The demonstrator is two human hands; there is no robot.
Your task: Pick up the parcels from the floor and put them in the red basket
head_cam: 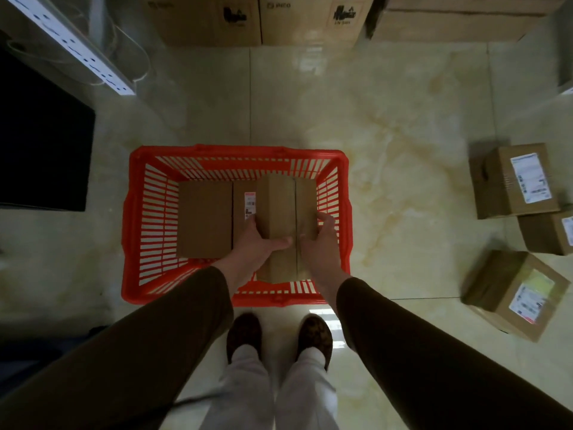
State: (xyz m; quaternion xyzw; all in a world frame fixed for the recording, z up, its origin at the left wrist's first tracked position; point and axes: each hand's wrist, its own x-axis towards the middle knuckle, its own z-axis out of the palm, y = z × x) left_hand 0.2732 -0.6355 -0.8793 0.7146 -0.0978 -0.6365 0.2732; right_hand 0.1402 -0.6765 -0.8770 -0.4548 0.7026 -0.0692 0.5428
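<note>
The red basket [133, 225] stands on the floor just ahead of my feet. Both hands grip one brown cardboard parcel [280, 209] over the basket's right half: my left hand [255, 243] on its left side, my right hand [319, 243] on its right side. A second brown parcel [204, 220] lies flat in the basket's left half, with a labelled parcel [243, 203] between the two. Three more labelled parcels sit on the floor at the right: one [514, 180] farther away, one [550, 232] at the frame edge, one [516, 293] nearest.
Large cardboard boxes [260, 20] line the far wall. A white perforated shelf rail [77, 48] and a dark panel [43, 144] are on the left. My feet [279, 336] stand on glossy cream tiles right behind the basket.
</note>
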